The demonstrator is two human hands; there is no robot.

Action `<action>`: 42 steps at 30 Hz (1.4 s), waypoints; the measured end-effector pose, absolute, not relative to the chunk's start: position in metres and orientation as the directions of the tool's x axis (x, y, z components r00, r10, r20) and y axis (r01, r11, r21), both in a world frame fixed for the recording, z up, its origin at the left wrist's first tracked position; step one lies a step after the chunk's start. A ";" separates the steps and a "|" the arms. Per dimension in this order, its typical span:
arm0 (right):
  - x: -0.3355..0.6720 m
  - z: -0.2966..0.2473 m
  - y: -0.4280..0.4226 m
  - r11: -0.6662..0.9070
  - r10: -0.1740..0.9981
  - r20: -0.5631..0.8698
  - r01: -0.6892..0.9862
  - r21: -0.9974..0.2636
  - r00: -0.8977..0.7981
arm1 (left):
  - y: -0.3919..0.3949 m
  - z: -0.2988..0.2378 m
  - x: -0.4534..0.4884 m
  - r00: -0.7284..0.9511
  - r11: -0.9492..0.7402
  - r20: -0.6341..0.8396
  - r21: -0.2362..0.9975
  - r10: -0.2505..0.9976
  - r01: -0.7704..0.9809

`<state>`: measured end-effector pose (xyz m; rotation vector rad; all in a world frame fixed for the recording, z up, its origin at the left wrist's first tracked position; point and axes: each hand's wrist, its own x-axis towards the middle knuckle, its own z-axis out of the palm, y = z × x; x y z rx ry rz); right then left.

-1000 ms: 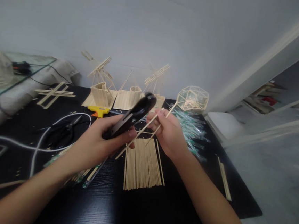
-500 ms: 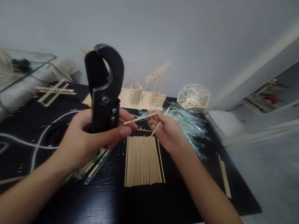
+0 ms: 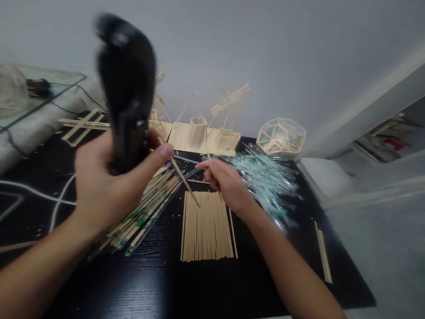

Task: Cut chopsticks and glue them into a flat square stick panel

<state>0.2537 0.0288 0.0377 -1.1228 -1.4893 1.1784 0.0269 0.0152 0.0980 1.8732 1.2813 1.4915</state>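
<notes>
My left hand (image 3: 118, 176) is closed around black hand cutters (image 3: 125, 92), whose curved jaws point up and are blurred. Its thumb and forefinger also pinch a thin wooden stick (image 3: 183, 177) slanting down to the right. My right hand (image 3: 227, 183) is curled at the table's middle, and a second wooden stick (image 3: 208, 155) shows at its upper side, mostly hidden by the fingers. Its fingertips are by the top end of the wrapped chopsticks (image 3: 152, 209). Just below lies a flat row of bare wooden sticks (image 3: 208, 228), side by side.
Wooden stick models (image 3: 198, 133) stand along the wall on a pale base. A stick-framed polyhedron (image 3: 281, 136) sits at the back right, behind crumpled plastic wrappers (image 3: 270, 179). Crossed sticks (image 3: 83, 126) and a white cable (image 3: 20, 187) are on the left; loose sticks (image 3: 323, 253) lie far right.
My left hand has moved left and up with the cutters, its stick now tilting downward. My right hand has turned palm down and curled, beside the wrapped chopsticks.
</notes>
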 end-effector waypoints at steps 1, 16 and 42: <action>0.251 0.039 0.026 0.170 0.966 0.145 0.104 -0.980 -0.212 | 0.017 0.096 0.029 0.007 -0.494 0.542 0.760 0.840 0.422; 0.222 0.021 0.008 0.244 0.928 0.235 -0.004 -0.970 -0.291 | 0.028 0.074 0.038 0.221 -0.537 0.496 0.694 0.840 0.480; 0.213 -0.012 0.015 0.461 0.866 0.343 0.317 -0.829 -0.363 | 0.020 0.055 0.024 0.236 -0.469 0.405 0.755 0.883 0.459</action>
